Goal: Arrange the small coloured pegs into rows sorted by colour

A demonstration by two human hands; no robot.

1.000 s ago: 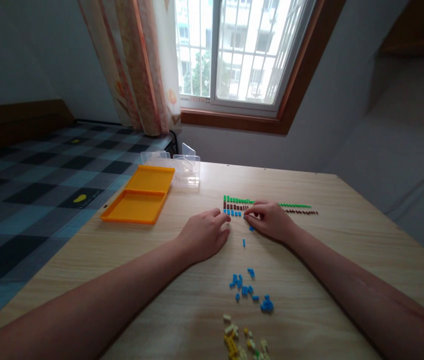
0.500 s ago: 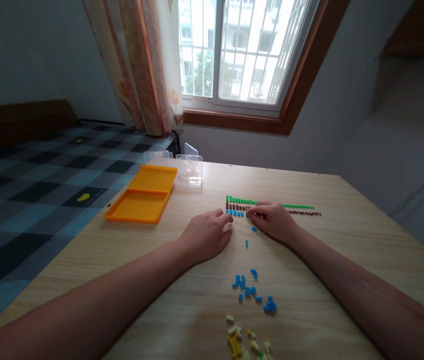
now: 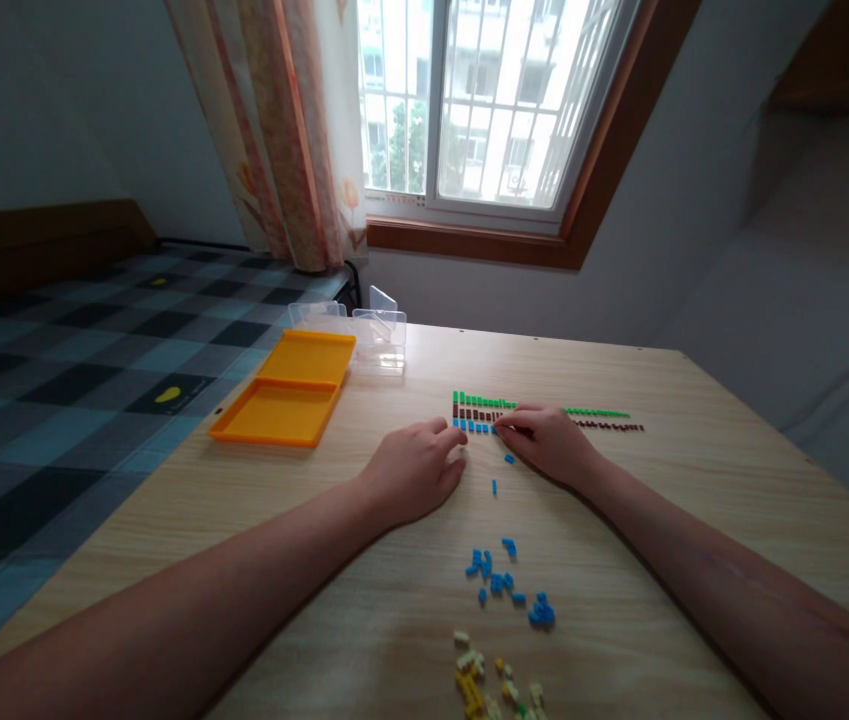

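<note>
Nothing has shifted: the right hand [image 3: 548, 440] stays pinched together at the right end of the blue row [image 3: 471, 426], the left hand [image 3: 413, 470] resting slack and empty just left of it.

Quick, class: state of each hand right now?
Left hand: open, empty, resting on the table.
Right hand: pinched shut at the blue row; contents cannot be told.

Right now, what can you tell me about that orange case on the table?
The orange case looks like smooth plastic: two shallow rectangular halves joined along one edge, lying open and flat with rims up. It sits near the left edge of the wooden table, its far end right by the clear plastic boxes; whether they touch is unclear.
</note>
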